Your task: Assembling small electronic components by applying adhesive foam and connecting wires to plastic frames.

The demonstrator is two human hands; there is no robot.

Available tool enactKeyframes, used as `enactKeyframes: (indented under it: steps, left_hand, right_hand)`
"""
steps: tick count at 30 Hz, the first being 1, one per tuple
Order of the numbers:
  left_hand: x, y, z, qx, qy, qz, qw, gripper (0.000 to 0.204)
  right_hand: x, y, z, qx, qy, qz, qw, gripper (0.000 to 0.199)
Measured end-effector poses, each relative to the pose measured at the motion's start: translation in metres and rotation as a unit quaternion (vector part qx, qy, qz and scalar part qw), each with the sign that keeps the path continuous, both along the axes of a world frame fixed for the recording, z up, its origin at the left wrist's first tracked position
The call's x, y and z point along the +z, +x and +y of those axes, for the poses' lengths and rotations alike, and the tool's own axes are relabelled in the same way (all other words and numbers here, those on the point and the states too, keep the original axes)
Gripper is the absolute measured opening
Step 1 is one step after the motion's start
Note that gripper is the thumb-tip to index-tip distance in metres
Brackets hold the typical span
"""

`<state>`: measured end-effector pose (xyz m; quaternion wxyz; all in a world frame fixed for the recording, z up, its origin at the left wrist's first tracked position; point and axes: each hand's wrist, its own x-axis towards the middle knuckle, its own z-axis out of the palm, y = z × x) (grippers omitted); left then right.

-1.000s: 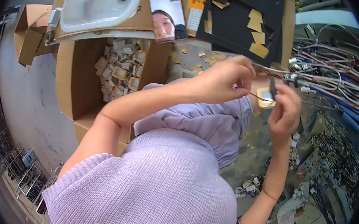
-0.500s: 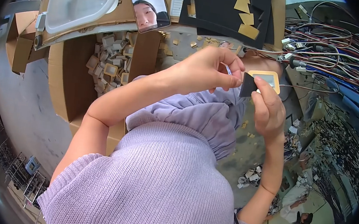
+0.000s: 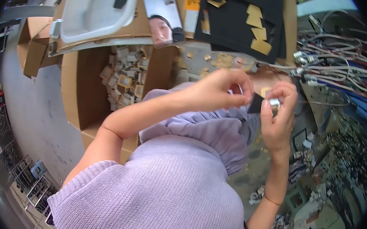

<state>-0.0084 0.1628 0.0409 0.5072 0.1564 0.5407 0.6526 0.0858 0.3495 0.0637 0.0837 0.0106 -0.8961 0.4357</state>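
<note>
The big open brown cardboard box (image 3: 84, 91) stood at the left, and inside it lay a heap of small square tan and gold chips (image 3: 122, 80). Far behind it a white plastic tray (image 3: 94, 4) rested on a cardboard flap, and just right of the tray was a small rectangular mirror (image 3: 164, 15). At the far right a black foam sheet (image 3: 241, 18) carried several gold square pieces, and a bundle of grey and coloured cables (image 3: 342, 72) was lying right of it. In the middle, the left hand (image 3: 216, 91) and the right hand (image 3: 278, 117) were close together. Both had the fingers pinched narrow on one small dark flat square piece with a silver metal end (image 3: 262, 103), which was between them, above the lilac knitted sweater (image 3: 172, 184).
</note>
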Motion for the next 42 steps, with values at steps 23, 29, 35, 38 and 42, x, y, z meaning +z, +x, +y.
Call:
enactKeyframes:
  steps: [23, 29, 35, 38, 42]
  left_hand:
    - [-0.001, 0.018, -0.008, 0.183, 0.024, 0.316, 0.931, 0.037]
    - [0.001, 0.019, -0.008, 0.205, 0.002, 0.369, 0.907, 0.041]
    - [0.0, 0.013, -0.017, 0.2, -0.007, 0.392, 0.898, 0.042]
    - [-0.003, 0.017, -0.019, 0.187, -0.047, 0.472, 0.86, 0.034]
    - [-0.007, 0.022, -0.02, 0.179, -0.082, 0.523, 0.829, 0.02]
  right_hand:
    - [-0.004, -0.002, -0.031, -0.126, -0.18, -0.035, 0.975, 0.034]
    - [-0.002, 0.001, -0.034, -0.125, -0.135, -0.018, 0.983, 0.043]
    - [0.001, -0.008, -0.038, -0.09, -0.123, -0.024, 0.988, 0.046]
    - [0.0, -0.007, -0.037, -0.08, -0.12, -0.042, 0.989, 0.047]
    - [-0.002, -0.006, -0.036, -0.05, -0.03, -0.052, 0.997, 0.029]
